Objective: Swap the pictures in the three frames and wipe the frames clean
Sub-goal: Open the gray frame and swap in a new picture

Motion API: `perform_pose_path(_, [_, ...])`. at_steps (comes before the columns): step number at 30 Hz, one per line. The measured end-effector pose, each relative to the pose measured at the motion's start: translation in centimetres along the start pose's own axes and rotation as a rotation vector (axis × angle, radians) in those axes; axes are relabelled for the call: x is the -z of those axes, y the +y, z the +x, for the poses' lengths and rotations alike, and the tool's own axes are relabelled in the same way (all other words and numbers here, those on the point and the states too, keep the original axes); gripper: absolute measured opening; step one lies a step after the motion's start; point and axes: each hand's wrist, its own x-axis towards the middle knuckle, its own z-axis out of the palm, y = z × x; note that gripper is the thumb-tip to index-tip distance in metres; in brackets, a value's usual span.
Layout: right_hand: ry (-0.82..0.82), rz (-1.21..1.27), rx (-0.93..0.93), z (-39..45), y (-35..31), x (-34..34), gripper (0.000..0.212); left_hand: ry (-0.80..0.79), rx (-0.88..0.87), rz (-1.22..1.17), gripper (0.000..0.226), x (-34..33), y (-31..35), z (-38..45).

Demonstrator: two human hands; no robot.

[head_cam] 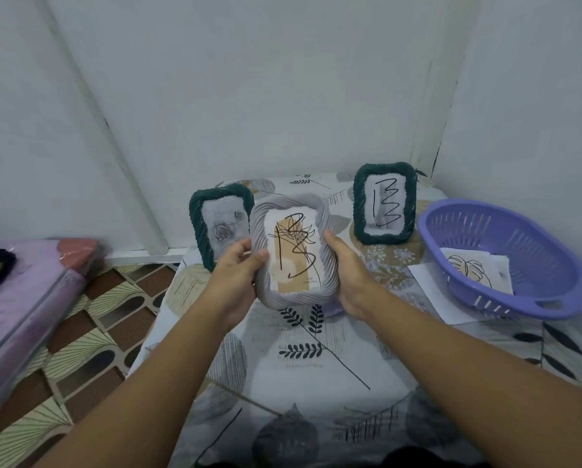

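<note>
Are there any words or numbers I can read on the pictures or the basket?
Small print at the lower right of the picture in the grey frame: too small and blurred to read.
Black scribble across the glass of the grey frame: loopy marker strokes, not a clear word or number.
Black scribble on the right green frame: the same, not readable as text.
Left green frame, purple basket, papers in it: no writing visible.

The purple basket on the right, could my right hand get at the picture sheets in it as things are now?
Probably not right away: the right hand and the left hand both hold the grey frame. Otherwise the way looks free: the purple basket is open-topped, and its picture sheets lie uncovered.
</note>
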Motion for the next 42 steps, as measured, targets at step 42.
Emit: perform_pose_path(42, [0.2,-1.053,0.519,-1.7,3.3,-2.5,0.047,0.268,0.044,0.289,0.019,4.0,0.9,-1.3])
